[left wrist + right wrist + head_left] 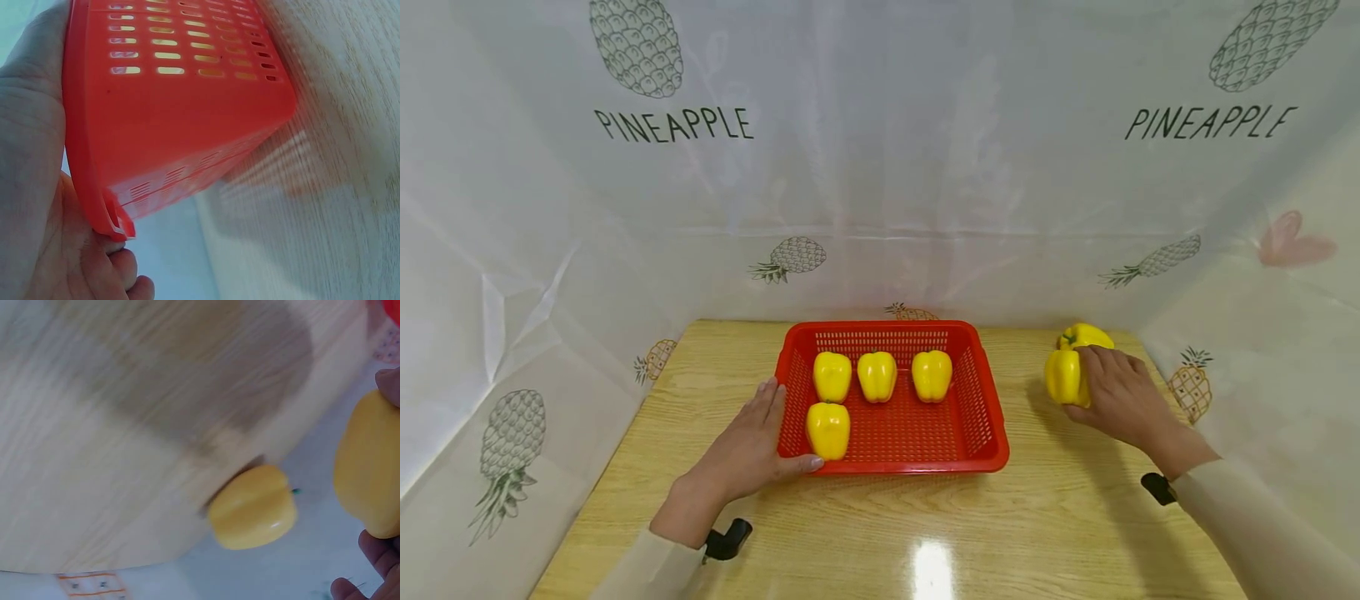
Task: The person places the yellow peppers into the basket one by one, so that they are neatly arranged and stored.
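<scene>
- One red basket (985,417) stood on the wooden table (880,525), near the middle, its long side facing the person; its walls and floor were slotted.
- Four yellow peppers lay inside the basket: three in a row along the far side (832,376) (877,376) (932,375), apart from one another; one alone at the near left corner (828,430).
- Two further yellow peppers were outside the basket, well to its right near the table's far right corner: one held pepper (1064,377) and one loose pepper (1084,335) just behind it; total count of peppers, six.
- The left hand (747,454) lay against the basket's left wall, fingers extended along it and the thumb stretched along the near rim; the left wrist view showed the palm pressed flat to the red plastic, with the rim corner resting on the hand (37,187).
- The right hand (1118,392) was wrapped over the held pepper, fingers curled round its top and side; the right wrist view showed that pepper (369,469) between a fingertip above and fingers below, with the loose pepper (253,507) lying on its side at the table edge nearby, not touching it.
- Whether the held pepper was resting on the table or lifted off it could not be determined.
- Both sleeves were light-coloured; a white sheet printed with pineapples surrounded the table on three sides.
</scene>
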`<state>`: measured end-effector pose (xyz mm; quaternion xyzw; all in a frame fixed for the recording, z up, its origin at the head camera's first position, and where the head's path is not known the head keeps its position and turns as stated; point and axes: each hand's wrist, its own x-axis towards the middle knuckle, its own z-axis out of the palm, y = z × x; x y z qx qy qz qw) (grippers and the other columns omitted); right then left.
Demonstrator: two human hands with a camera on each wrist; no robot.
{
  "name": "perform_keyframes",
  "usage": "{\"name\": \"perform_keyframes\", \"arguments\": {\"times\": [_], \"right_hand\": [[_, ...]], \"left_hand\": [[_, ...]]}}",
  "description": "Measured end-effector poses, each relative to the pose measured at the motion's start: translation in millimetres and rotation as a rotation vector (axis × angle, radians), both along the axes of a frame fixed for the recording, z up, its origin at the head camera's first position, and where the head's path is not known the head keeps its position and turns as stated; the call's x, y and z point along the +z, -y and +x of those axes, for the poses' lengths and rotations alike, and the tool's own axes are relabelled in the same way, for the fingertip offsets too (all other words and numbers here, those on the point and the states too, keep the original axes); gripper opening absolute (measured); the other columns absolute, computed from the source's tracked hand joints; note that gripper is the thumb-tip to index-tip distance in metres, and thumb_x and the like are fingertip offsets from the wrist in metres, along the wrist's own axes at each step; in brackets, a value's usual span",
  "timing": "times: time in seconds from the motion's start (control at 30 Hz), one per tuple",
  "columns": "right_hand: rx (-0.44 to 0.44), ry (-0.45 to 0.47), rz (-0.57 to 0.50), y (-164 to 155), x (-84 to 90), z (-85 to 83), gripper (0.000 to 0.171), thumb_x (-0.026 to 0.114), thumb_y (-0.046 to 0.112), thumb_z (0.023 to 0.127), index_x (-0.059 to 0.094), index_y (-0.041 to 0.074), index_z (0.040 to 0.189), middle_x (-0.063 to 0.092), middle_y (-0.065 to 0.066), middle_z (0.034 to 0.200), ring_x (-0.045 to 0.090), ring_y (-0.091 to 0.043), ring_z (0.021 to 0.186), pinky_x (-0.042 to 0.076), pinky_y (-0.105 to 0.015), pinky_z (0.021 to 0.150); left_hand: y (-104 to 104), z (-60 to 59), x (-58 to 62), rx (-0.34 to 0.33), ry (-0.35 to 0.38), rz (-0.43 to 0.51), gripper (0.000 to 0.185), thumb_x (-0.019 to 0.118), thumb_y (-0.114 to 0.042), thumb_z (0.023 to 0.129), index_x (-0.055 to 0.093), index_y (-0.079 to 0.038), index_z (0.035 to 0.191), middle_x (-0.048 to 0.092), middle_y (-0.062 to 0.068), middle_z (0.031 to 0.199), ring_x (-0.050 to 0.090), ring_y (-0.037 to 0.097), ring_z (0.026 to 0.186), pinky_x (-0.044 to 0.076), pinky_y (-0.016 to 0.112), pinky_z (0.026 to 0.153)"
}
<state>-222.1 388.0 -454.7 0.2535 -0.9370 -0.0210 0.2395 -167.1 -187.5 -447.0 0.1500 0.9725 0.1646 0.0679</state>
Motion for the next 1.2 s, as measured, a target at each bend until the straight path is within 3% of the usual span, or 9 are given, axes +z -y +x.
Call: {"name": "perform_keyframes", "arguments": {"times": [0.1,0.4,0.7,1.2], "right_hand": [[0.010,-0.002,-0.006,14,8.1,-3.6,0.096,0.091,0.044,0.067,0.047,-0.007,0.136,0.059,-0.027,0.121,0.059,-0.047,0.109,0.052,-0.068,0.083],[0.061,-0.018,-0.026,65,33.6,-9.3,0.092,0.083,0.050,0.074,0.047,-0.006,0.137,0.059,-0.025,0.118,0.059,-0.044,0.103,0.052,-0.061,0.081],[0.090,0.041,-0.006,125,51.3,-10.0,0.096,0.089,0.051,0.077,0.046,-0.008,0.140,0.060,-0.027,0.127,0.059,-0.046,0.116,0.052,-0.061,0.096],[0.174,0.157,0.044,216,40.8,4.8,0.090,0.083,0.058,0.081,0.052,-0.004,0.139,0.062,-0.018,0.127,0.058,-0.034,0.110,0.056,-0.049,0.091]], "left_hand": [[0,0.7,0.0,-0.007,-0.009,-0.015,0.135,0.064,-0.086,0.081,0.018,0.010,0.164,0.010,0.029,0.174,0.010,0.047,0.162,0.020,0.062,0.129],[-2,1.9,3.1,-0.034,-0.055,-0.068,0.132,0.059,-0.087,0.084,0.022,0.011,0.163,0.015,0.033,0.172,0.016,0.049,0.160,0.024,0.064,0.127],[-2,0.9,4.6,-0.027,-0.036,-0.082,0.132,0.060,-0.087,0.083,0.021,0.011,0.163,0.013,0.031,0.173,0.013,0.048,0.161,0.023,0.062,0.128],[-1,-0.3,3.5,-0.030,-0.039,-0.068,0.133,0.060,-0.088,0.082,0.021,0.011,0.163,0.015,0.032,0.172,0.013,0.048,0.161,0.022,0.061,0.129]]}}
